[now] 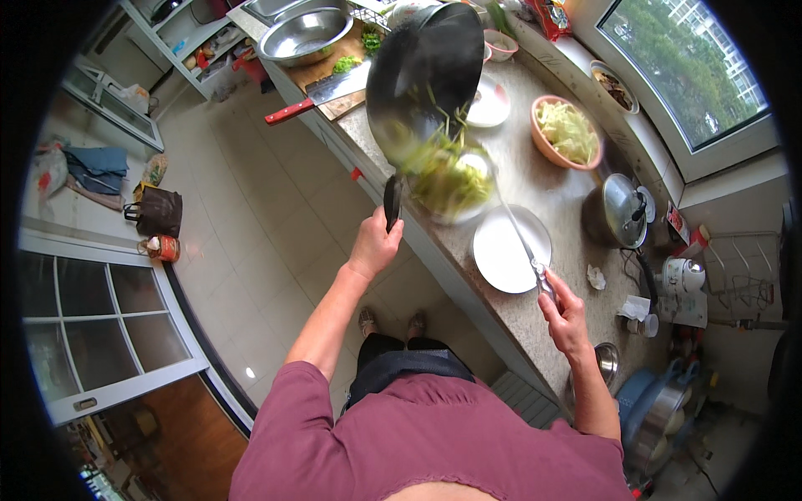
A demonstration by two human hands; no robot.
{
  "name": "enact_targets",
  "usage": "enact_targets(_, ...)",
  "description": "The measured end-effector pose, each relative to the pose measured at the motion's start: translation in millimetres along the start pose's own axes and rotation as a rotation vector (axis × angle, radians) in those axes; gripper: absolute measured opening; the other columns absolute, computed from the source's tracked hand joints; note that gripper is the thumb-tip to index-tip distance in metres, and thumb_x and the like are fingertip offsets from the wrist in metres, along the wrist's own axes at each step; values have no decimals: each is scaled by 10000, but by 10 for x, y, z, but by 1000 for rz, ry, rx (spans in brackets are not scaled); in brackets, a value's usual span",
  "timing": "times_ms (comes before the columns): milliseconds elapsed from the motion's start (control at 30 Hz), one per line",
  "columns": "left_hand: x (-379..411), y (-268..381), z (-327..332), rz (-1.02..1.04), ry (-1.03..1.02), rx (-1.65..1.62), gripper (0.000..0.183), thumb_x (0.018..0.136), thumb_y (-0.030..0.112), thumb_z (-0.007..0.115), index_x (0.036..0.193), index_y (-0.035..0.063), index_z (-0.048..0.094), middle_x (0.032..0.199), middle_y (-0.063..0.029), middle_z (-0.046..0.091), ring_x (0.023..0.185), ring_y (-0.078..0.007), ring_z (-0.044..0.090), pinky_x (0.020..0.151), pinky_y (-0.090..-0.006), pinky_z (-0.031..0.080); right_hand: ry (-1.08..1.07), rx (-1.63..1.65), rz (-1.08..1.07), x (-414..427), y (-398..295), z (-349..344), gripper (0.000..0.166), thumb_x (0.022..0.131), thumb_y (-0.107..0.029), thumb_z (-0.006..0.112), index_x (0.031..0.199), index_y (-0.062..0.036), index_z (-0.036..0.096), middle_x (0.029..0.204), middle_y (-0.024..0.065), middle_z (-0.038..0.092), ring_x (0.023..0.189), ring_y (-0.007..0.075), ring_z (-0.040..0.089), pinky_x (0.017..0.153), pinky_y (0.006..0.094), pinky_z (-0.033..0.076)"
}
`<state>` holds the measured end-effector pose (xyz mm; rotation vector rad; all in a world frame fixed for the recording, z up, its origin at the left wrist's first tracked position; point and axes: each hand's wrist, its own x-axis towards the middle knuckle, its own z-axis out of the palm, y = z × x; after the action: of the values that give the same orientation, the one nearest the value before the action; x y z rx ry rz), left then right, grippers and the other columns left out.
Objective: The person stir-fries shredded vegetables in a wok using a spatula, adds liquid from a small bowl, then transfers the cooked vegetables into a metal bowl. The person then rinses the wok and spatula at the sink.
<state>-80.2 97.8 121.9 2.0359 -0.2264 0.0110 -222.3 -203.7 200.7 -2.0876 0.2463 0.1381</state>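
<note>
My left hand (pixel 376 243) grips the black handle of a wok (pixel 426 75), which is tipped steeply over the counter. Green vegetables (pixel 454 178), blurred by motion, spill from its lower rim onto a plate that is mostly hidden beneath them. The handle of a long metal spatula (pixel 519 228) is in my right hand (pixel 564 313); its far end reaches the greens and cannot be made out. Below the spatula's shaft lies a white plate (pixel 495 257) with no food on it.
A red-handled cleaver (pixel 291 113) lies on the cutting board (pixel 344 106), its handle over the counter edge. Steel bowls (pixel 301 37) stand behind. To the right are an orange bowl of shredded vegetable (pixel 539 134), a lidded pot (pixel 617 213) and crumpled tissue (pixel 596 277).
</note>
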Motion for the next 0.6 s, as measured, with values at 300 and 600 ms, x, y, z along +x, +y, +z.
enact_targets(300,-17,93,-35,33,12,-30,150,768,85,557,800,-18,453,626,-194,519,599,-376,527,536,-402,412,179,42,-305,771,-283,234,442,824,-81,543,1243,-7,425,955,121,602,777,138,571,690,255,452)
enact_targets(600,-29,-114,86,-1,12,-190,141,813,113,534,757,37,430,489,-12,442,360,-95,441,319,-251,344,-28,991,116,1146,-812,523,377,882,-215,459,1236,-90,428,574,9,440,336,45,286,318,193,279)
